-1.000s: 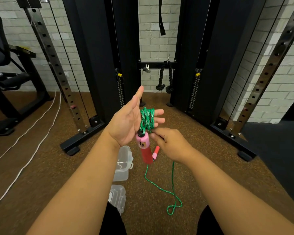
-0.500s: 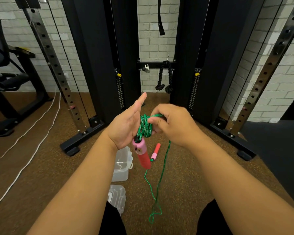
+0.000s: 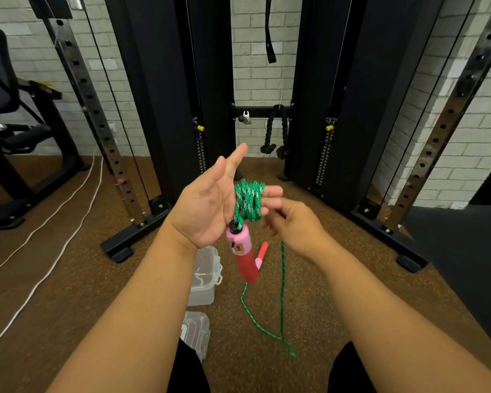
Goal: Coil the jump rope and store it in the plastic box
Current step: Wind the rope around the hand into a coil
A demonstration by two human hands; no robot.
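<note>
Head view, frame centre: left hand point(image 3: 207, 205) fingers spread as a former for the jump rope point(image 3: 248, 200) coils — right hand point(image 3: 292, 225), blurred, apparently pinches the free strand.

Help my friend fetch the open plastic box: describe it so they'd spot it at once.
Start at the black cable machine and look down to its left foot on the brown floor. The plastic box stands just nearer, under the left hand. It is clear, deep and open, unlike the flatter lid lying closer to the person.
</note>
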